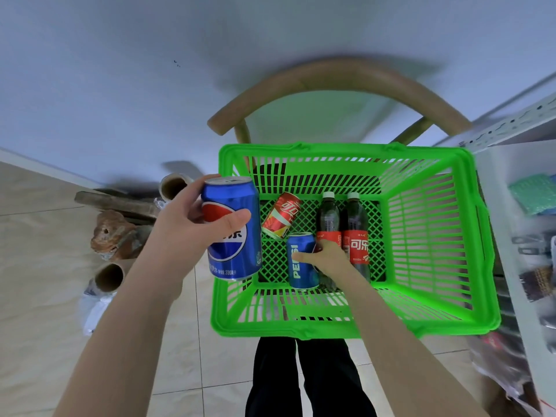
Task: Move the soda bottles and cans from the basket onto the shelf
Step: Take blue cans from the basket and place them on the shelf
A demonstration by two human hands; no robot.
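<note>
"PEPSI" on the smaller blue can; "可乐" on the right bottle

Pale blue-grey wall from 10 to 2 o'clock, evenly lit. Beige tiled floor at 8 o'clock. Wooden chair, curved backrest, at 12 o'clock. Cardboard tubes and reddish rock at 9 o'clock.

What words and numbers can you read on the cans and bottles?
"PEPSI": lower blue can, gripped by the right hand.
"可乐": right bottle, on its red label.
"330": raised blue can, held by the left hand.
Red can, left bottle, small print: too blurred to read.
</note>
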